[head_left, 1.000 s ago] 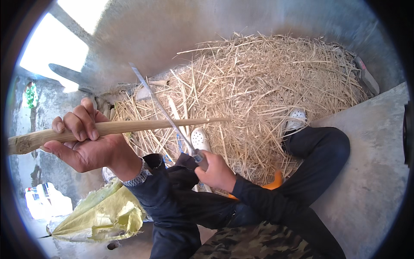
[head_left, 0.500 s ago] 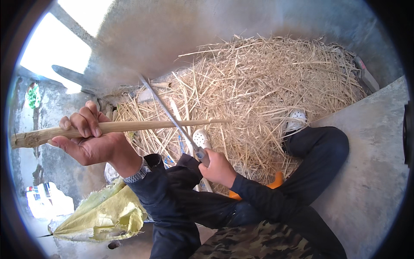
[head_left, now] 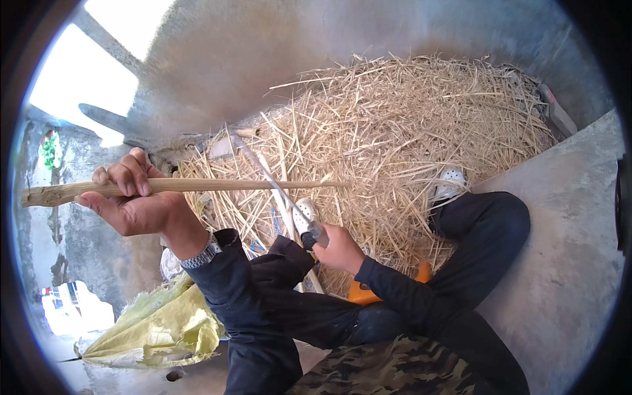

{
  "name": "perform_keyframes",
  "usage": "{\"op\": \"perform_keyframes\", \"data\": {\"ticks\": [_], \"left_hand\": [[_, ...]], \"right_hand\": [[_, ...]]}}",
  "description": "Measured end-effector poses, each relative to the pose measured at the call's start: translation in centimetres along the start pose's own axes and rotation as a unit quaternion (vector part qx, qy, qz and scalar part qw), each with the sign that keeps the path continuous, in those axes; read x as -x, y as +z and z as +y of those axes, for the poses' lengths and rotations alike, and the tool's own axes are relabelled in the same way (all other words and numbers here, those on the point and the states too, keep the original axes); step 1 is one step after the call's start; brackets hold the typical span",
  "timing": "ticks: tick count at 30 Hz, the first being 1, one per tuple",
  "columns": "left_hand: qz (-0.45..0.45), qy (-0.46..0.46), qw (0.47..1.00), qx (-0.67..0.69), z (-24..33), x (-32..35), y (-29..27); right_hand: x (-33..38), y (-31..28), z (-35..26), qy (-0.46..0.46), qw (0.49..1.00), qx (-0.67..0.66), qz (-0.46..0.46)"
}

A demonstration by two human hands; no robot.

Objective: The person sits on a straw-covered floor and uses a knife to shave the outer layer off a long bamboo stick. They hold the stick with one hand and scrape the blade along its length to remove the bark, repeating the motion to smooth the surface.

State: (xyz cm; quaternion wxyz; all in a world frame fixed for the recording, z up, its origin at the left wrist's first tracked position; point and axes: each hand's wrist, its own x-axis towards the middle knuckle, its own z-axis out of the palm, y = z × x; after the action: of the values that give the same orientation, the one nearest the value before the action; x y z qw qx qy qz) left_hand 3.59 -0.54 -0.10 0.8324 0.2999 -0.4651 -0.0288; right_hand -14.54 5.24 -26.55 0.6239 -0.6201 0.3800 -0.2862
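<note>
A smooth, stained grey wall (head_left: 309,33) spans the top of the frame. Below, a rough pile (head_left: 408,125) of dry, pale shavings fills the centre and upper right. A crumpled yellow sack (head_left: 158,322), contents hidden, lies lower left. A tapering wooden stick (head_left: 237,185) crosses the left half, held above the pile's edge. A straight, slim knife (head_left: 294,205) crosses it. The left hand (head_left: 148,207) grips the stick; the right hand (head_left: 340,249) clasps the knife handle.
</note>
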Motion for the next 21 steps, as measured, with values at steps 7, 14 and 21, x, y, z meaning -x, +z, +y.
{"op": "perform_keyframes", "data": {"ticks": [7,14,21], "left_hand": [[-0.026,-0.004,0.999,0.024,0.1,0.1,1.0],[-0.004,0.001,1.000,-0.002,0.6,0.2,-0.4],[-0.025,-0.006,0.999,0.028,1.1,2.4,3.2]], "right_hand": [[-0.7,-1.4,16.9,0.119,0.991,0.048,0.034],[1.1,-0.9,4.2,0.026,0.997,0.067,0.019],[0.6,-4.3,18.2,0.179,0.982,0.053,-0.004]]}}
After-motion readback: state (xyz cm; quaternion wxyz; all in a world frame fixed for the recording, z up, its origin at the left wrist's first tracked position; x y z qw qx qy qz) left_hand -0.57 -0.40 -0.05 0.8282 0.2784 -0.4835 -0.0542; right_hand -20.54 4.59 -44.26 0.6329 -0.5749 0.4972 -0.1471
